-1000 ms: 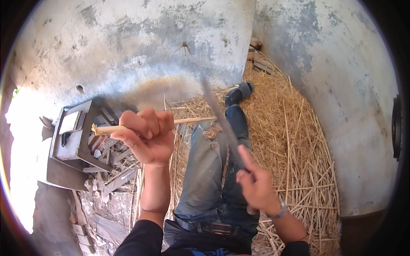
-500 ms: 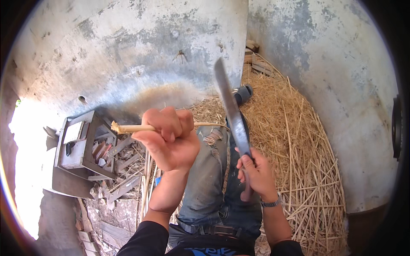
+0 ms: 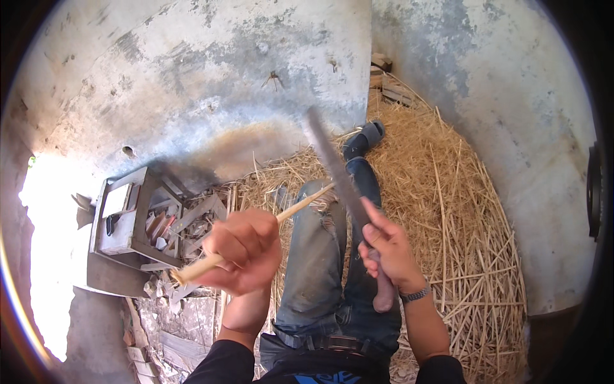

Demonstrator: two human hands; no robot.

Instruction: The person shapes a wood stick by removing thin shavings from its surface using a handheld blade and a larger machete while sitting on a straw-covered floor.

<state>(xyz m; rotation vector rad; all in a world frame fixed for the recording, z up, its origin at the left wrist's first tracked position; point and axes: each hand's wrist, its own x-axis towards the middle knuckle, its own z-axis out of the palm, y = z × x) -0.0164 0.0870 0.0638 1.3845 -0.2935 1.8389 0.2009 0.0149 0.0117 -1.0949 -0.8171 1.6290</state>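
My left hand is closed round a thin pale wooden stick. Its thick, frayed end sticks out at the lower left, and its thin end slants up to the right over my knee. My right hand grips a machete by its wooden handle, with the fingers wrapped round near the base of the blade. The long dark blade points up and to the left. The stick's thin tip is close to the blade's edge; whether they touch I cannot tell.
Straw and thin shavings cover the floor on the right, around my outstretched leg. At the left, a small wooden cabinet stands amid scrap wood. Weathered walls rise ahead and to the right.
My left hand has turned and dropped, so the stick now slants up to the right. The machete has tilted further left, and my right hand has moved slightly down and right.
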